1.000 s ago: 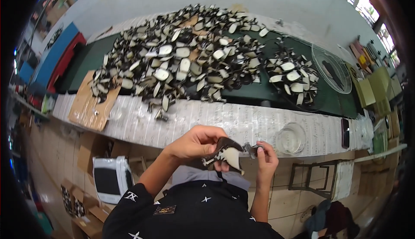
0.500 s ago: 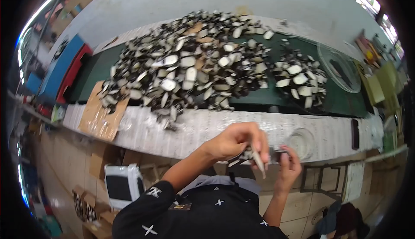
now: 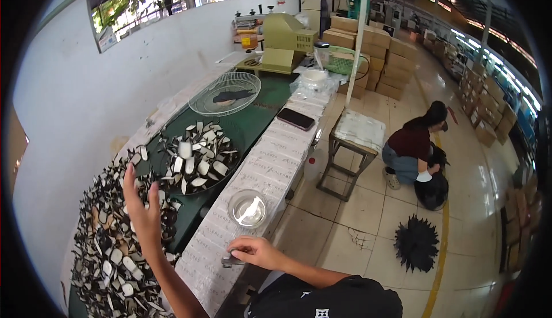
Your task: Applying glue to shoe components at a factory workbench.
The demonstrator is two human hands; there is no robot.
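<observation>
My left hand (image 3: 144, 212) is raised beside the piles, its thumb and fingers apart and nothing in them. Just past its fingertips, a blurred white-faced piece (image 3: 184, 149) shows above a smaller heap of black-and-white pieces (image 3: 198, 166), which lies in a round, dark-rimmed tray. Below my left hand spreads the large heap of similar flat pieces (image 3: 118, 255). My right hand (image 3: 256, 253) is closed on a small dark grey, metallic-looking tool (image 3: 232, 259) at the table's near edge. Its exact kind is partly hidden by my fingers.
A clear glass bowl (image 3: 247, 209) stands on the paper-covered table strip (image 3: 253, 166), with a phone (image 3: 295, 118) farther along. Beyond are a round wire basket (image 3: 224, 94) and a yellow-green machine (image 3: 284, 42). A stool (image 3: 359, 131) and a crouching person (image 3: 417, 145) are to the right.
The view has swung right. My left hand, which pinched a flat light piece near my body, has moved out toward the smaller heap and opened. My right hand stays closed.
</observation>
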